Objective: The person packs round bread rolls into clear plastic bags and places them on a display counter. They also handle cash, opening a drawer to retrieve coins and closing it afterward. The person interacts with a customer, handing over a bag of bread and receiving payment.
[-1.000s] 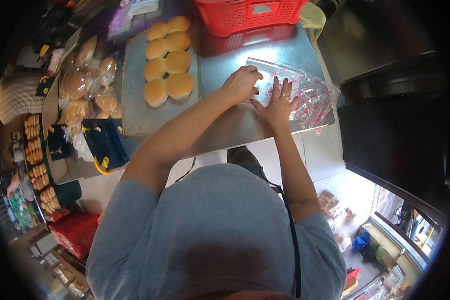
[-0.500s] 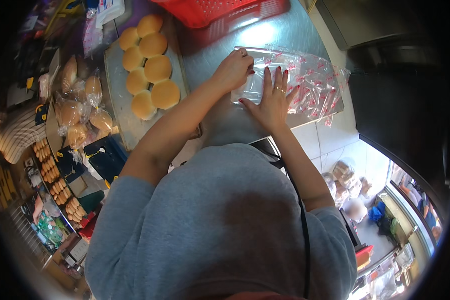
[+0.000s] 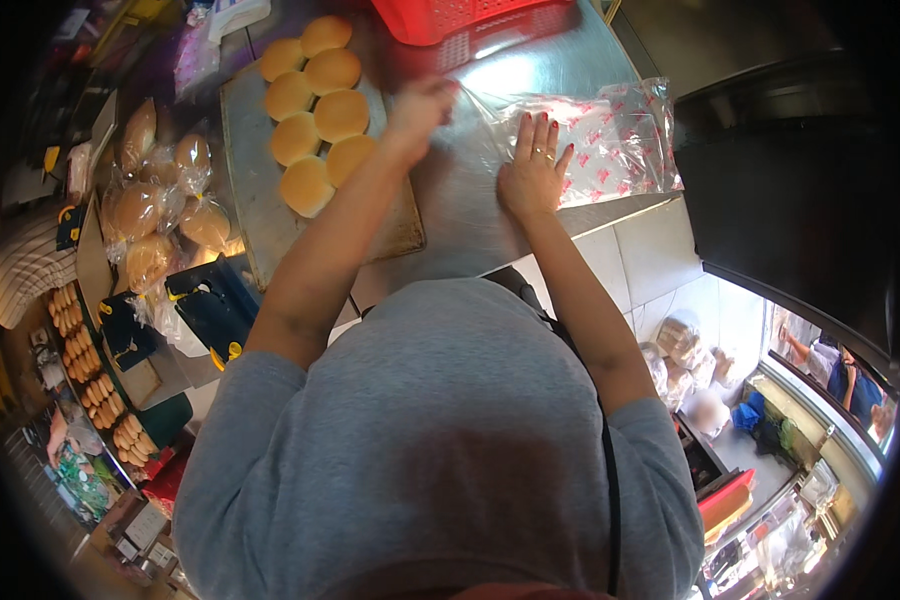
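Note:
A clear plastic bag [image 3: 620, 135] with red print lies on the metal table [image 3: 460, 225]. My right hand [image 3: 536, 172] is spread flat on its left part, pressing it down. To the left, my left hand [image 3: 420, 115] is over the table beside the buns, bent inward and blurred by motion. A thin clear film seems to run from near its fingertips toward the bag, but whether the fingers grip it does not show. Several round golden buns [image 3: 341, 115] stand in two rows on a baking tray [image 3: 245, 170] left of my left hand; my left forearm covers part of the tray.
A red perforated basket [image 3: 425, 25] stands at the table's far side. Bagged breads [image 3: 140, 210] crowd the left, with racks of long rolls [image 3: 105, 400] lower down. A dark appliance [image 3: 785, 200] borders the right. More wrapped goods [image 3: 682, 345] are at the lower right.
My left hand has moved left from the bag's edge toward the buns. My right hand stays on the bag, which now lies flatter and straighter. The whole view has shifted a little.

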